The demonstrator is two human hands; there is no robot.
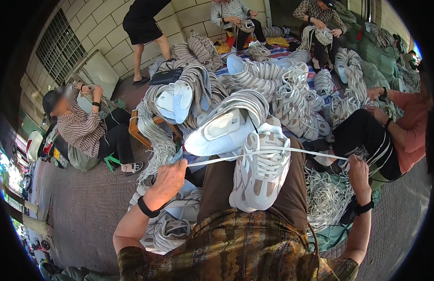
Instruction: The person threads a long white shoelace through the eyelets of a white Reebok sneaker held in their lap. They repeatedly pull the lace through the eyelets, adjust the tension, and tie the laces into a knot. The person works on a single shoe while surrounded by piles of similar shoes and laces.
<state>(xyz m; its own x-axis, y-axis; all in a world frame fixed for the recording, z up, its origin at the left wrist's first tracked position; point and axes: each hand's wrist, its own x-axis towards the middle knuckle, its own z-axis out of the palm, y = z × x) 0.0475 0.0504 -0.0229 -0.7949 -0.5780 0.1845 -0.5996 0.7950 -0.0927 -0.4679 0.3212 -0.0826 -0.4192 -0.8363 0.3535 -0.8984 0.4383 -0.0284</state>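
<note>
A white and beige sneaker [263,175] rests on my lap, its front laced. From its upper eyelets a flat white shoelace [212,160] stretches out to both sides. My left hand [171,180] is closed on the lace's left end. Out to the right, my right hand [359,173] is closed around the other end. Both lengths are pulled nearly straight, and the hands are wide apart. Just beyond the sneaker lies a stack of nested shoe uppers [226,133] with pale blue and white linings.
Loose white laces [327,196] are heaped by my right leg. More shoe uppers [168,232] lie at my left side. A bundle of laces [156,131] hangs from a wooden stool [134,124]. Several people sit around, and rows of uppers [296,100] cover the striped sheet ahead.
</note>
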